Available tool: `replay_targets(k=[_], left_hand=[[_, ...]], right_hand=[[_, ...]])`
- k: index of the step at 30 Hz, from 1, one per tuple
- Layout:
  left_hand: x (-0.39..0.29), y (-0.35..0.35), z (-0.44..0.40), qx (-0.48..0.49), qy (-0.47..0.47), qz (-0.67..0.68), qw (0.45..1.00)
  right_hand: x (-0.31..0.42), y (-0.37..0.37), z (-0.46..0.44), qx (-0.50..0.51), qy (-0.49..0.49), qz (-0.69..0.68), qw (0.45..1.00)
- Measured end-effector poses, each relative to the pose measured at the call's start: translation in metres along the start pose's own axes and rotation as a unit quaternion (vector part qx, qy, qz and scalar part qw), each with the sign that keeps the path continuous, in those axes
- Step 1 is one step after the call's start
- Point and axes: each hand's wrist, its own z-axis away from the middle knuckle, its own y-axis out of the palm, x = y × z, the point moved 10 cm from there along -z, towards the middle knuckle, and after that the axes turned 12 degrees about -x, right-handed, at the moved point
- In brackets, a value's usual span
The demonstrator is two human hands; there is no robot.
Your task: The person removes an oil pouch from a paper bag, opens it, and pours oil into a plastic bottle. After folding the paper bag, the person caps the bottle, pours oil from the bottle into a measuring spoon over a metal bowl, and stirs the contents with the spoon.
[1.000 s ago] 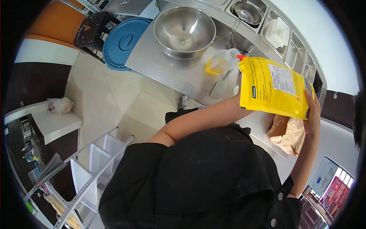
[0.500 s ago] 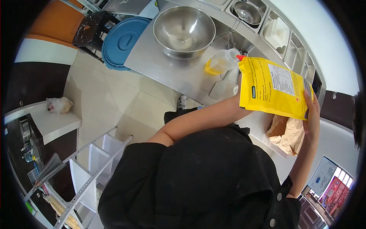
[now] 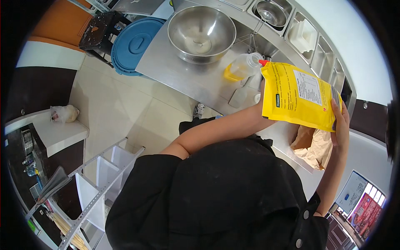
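A yellow pouch point(image 3: 291, 93) with a red spout is held tilted over the steel counter. My right hand point(image 3: 341, 123) grips its far right end, fingers over the edge. My left forearm runs under the pouch, which hides the left hand's fingers. The red spout meets the open mouth of a clear plastic bottle point(image 3: 241, 66), which holds some yellow liquid at its bottom. A pale spatula point(image 3: 238, 96) lies beside the bottle. A large steel bowl point(image 3: 202, 35) with a little pale matter inside stands to the left.
A crumpled brown paper bag point(image 3: 314, 146) sits below the pouch. Steel pans point(image 3: 323, 56) line the back, one with a white container point(image 3: 303, 36). A blue lidded bin point(image 3: 135, 46) and dark stool point(image 3: 98, 35) stand left. A metal rack point(image 3: 98, 196) is at lower left.
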Motion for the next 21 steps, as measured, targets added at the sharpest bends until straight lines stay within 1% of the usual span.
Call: replay_targets(k=[2, 6, 7, 11, 12, 16, 17, 21], left_hand=[[-0.002, -0.004, -0.002, -0.014, 0.007, -0.002, 1.000], [0.004, -0.002, -0.008, 0.044, -0.036, -0.008, 0.998], [0.004, 0.001, -0.005, 0.043, -0.036, -0.008, 0.998], [0.000, 0.001, 0.007, -0.046, -0.017, 0.005, 0.999], [0.000, -0.001, 0.006, -0.046, -0.017, 0.005, 0.999], [0.003, -0.001, 0.000, 0.025, -0.039, 0.014, 0.999], [0.003, 0.001, 0.002, 0.025, -0.039, 0.015, 0.999], [-0.002, -0.005, 0.007, -0.065, -0.001, 0.005, 0.998]], right_hand=[[0.000, 0.000, 0.000, 0.001, 0.000, -0.003, 1.000], [-0.001, -0.001, -0.002, 0.003, -0.003, 0.007, 1.000], [-0.002, -0.002, -0.002, 0.003, -0.003, 0.007, 1.000], [-0.003, -0.002, -0.004, 0.014, -0.013, 0.012, 1.000], [-0.003, -0.002, -0.004, 0.014, -0.013, 0.012, 1.000], [-0.005, 0.000, -0.003, 0.015, -0.004, 0.011, 1.000], [-0.005, -0.001, -0.003, 0.015, -0.003, 0.011, 1.000], [-0.008, 0.000, -0.004, 0.019, -0.004, 0.005, 1.000]])
